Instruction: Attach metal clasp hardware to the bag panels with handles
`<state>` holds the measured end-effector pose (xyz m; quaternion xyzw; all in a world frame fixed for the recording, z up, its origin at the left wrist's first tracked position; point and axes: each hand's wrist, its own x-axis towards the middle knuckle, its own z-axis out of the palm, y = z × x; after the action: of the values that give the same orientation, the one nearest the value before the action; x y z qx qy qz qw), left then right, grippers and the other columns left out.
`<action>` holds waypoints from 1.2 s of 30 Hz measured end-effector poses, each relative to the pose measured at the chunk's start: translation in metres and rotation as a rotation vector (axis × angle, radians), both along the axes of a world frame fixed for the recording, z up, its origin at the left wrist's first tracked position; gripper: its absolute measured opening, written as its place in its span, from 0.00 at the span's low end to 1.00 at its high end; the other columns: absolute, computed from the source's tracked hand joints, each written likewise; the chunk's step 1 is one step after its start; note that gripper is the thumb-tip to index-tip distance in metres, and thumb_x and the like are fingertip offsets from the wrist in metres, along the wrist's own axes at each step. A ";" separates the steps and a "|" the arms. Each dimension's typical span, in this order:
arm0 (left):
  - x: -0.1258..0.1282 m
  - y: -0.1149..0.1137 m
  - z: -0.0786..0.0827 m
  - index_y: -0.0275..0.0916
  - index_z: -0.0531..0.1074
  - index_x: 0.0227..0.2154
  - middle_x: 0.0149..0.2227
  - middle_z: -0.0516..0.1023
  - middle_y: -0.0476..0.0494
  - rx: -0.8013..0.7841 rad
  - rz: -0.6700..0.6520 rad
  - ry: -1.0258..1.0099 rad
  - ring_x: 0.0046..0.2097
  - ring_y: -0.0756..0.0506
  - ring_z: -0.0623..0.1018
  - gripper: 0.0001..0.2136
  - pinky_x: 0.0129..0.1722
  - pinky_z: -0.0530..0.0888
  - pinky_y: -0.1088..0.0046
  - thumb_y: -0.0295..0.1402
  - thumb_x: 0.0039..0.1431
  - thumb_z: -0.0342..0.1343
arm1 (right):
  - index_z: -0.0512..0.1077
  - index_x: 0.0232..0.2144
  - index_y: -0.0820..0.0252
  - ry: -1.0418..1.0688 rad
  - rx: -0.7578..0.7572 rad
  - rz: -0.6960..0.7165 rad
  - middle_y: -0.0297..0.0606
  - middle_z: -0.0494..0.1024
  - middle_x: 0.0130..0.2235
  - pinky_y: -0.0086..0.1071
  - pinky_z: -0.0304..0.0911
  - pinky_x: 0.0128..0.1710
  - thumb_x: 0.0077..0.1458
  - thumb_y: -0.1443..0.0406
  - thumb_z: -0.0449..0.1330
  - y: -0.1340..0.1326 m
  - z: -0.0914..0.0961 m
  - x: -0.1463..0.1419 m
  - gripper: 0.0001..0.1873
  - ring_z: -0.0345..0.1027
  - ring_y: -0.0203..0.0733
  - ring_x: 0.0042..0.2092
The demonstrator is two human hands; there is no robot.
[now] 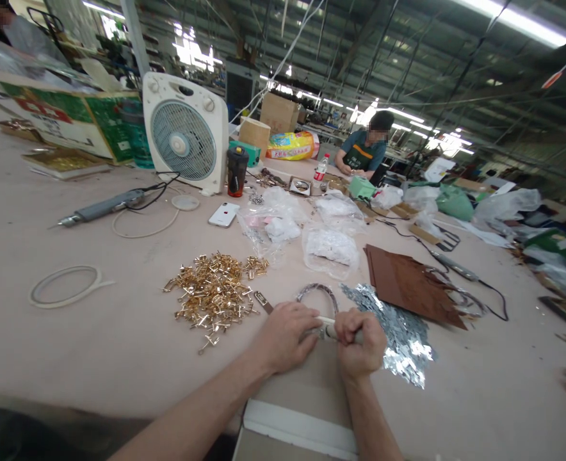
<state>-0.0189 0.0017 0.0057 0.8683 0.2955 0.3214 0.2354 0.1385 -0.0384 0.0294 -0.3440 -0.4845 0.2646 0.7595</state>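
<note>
My right hand (360, 339) is closed in a fist around a pale-handled tool (331, 331), whose working end sits by my left fingers. Thumb and fingers of my left hand (287, 336) close together at that spot, and what they grip is hidden. Both hands rest over a tan panel (307, 390). Beyond them arches a dark loop handle (317, 289) that looks wrapped in clear film. A brown strap with a gold metal piece (264, 302) pokes out beside my left hand. Left of it lies a heap of gold hardware (213, 288); thin silver metal plates (398, 339) spread beside my right hand.
Brown sheets (408, 285) lie right of the plates. Further back are plastic bags (331, 248), a phone (223, 214), a box fan (184, 134) and a dark tumbler (237, 171). An electric screwdriver (98, 209) and a tape roll (64, 286) lie left. A co-worker (367, 147) sits across.
</note>
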 end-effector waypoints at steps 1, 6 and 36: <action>0.000 0.000 0.000 0.47 0.77 0.52 0.56 0.81 0.48 0.008 0.001 0.007 0.57 0.40 0.76 0.13 0.60 0.68 0.57 0.32 0.66 0.60 | 0.68 0.25 0.56 0.060 0.027 -0.010 0.26 0.55 0.20 0.30 0.47 0.22 0.70 0.60 0.52 -0.002 0.001 0.001 0.20 0.48 0.34 0.20; 0.001 0.000 0.001 0.48 0.78 0.52 0.56 0.82 0.49 -0.004 0.017 0.018 0.57 0.42 0.76 0.13 0.60 0.69 0.58 0.32 0.66 0.60 | 0.69 0.25 0.56 -0.016 0.046 0.052 0.28 0.58 0.20 0.32 0.52 0.25 0.70 0.61 0.51 -0.011 -0.008 -0.004 0.19 0.54 0.36 0.22; -0.001 0.000 0.001 0.47 0.79 0.49 0.54 0.83 0.49 -0.031 0.023 -0.001 0.56 0.41 0.77 0.11 0.58 0.69 0.57 0.33 0.66 0.60 | 0.64 0.24 0.57 -0.024 -0.063 0.020 0.23 0.55 0.19 0.25 0.45 0.17 0.69 0.59 0.54 0.016 0.019 -0.004 0.20 0.46 0.30 0.18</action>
<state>-0.0200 0.0016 0.0066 0.8610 0.3101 0.3199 0.2453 0.1347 -0.0227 0.0486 -0.3659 -0.4883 0.2830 0.7400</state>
